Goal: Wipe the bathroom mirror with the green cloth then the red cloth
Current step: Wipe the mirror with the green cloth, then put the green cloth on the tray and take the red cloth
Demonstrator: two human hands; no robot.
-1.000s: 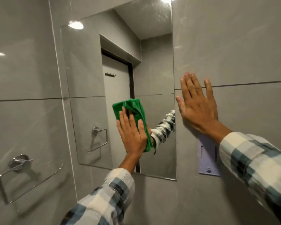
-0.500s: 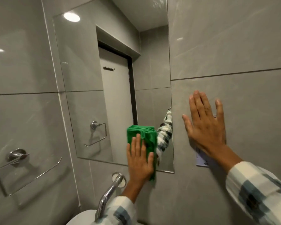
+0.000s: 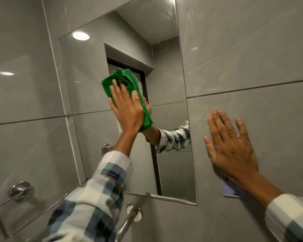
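Note:
A tall frameless mirror [image 3: 87, 70] is fixed to the grey tiled wall. My left hand [image 3: 128, 109] presses a folded green cloth [image 3: 124, 81] flat against the middle of the glass, fingers spread over the cloth. The mirror reflects the hand's palm side and the checked sleeve. My right hand [image 3: 233, 147] rests flat with fingers spread on the wall tile to the right of the mirror and holds nothing. No red cloth is in view.
A chrome towel ring [image 3: 16, 198] hangs on the left wall. A chrome tap pipe [image 3: 129, 220] sticks out below the mirror. A pale purple wall plate [image 3: 231, 191] sits partly under my right wrist. Grey tiles surround the mirror.
My left hand has slid the green cloth up from the mirror's bottom edge to its middle. The right hand stays flat on the wall. The view has tilted upward.

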